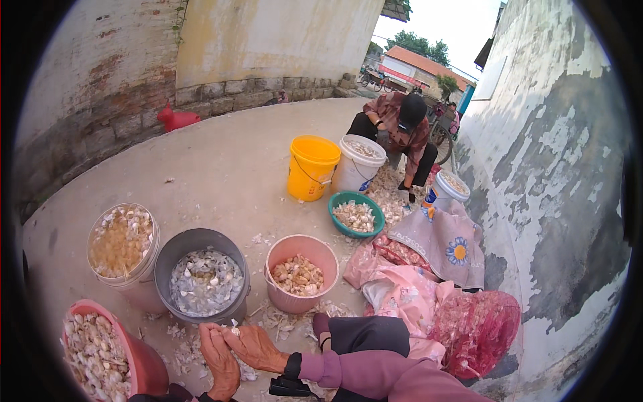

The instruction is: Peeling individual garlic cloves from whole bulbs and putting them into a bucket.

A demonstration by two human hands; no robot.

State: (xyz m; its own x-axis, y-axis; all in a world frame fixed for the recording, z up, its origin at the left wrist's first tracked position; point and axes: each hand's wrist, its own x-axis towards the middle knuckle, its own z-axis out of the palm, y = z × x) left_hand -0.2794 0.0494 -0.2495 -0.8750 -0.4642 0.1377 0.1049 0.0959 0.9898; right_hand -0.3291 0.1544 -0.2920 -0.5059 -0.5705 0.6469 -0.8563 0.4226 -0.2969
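Outdoors, on a bare concrete yard (221, 161) between weathered plaster walls, with loose garlic skins scattered over the ground. At the lower edge, left hand (221, 362) and right hand (258, 348) pressed close together, fingertips pinched on a small pale garlic piece (234, 328) held just in front of the grey bucket (201, 281); fingers curled closed around it, exact grip partly hidden. Grey bucket filled with whitish skins, standing between a clear bucket (122, 248) of yellowish cloves on its left and a pink bucket (301, 271) of peeled cloves on its right. Another pink tub (107, 355) of garlic at lower left, just beside the left hand. To the right, crumpled pink and floral cloths (435, 248) and a red mesh sack (479, 328). Farther off, a yellow bucket (311, 167), a white bucket (360, 164) and a teal basin (356, 214), with a second person (398, 130) crouched behind them, bent over a heap of garlic.
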